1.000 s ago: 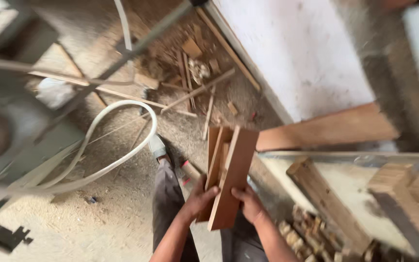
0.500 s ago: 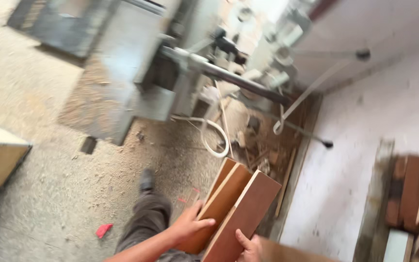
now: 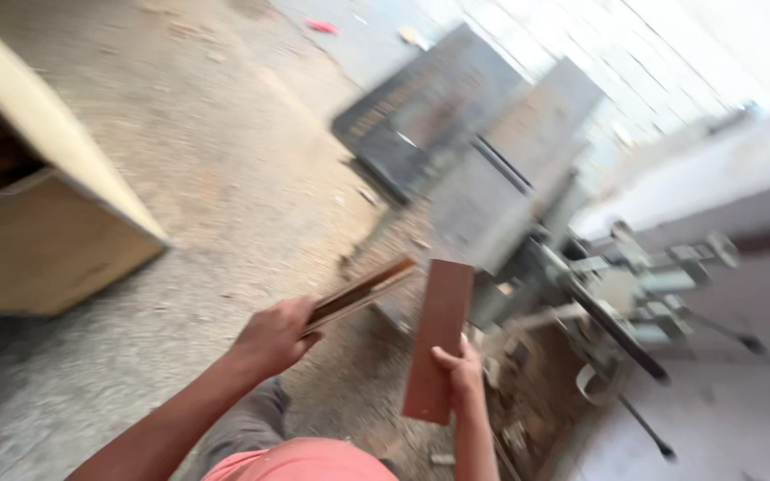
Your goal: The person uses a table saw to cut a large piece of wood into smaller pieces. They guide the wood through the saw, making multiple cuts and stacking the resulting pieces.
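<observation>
Hands hold wood apart: left hand (image 3: 271,337) grips thin slats (image 3: 363,291), right hand (image 3: 458,367) clasps a board (image 3: 438,337) upright, above the dusty floor (image 3: 225,178). Firm grips would keep both steady.

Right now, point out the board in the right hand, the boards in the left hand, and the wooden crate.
reddish board (image 3: 439,334), head view, middle of its flat face
thin boards (image 3: 363,292), head view, their edges
wooden crate (image 3: 42,249), head view, side panel
</observation>
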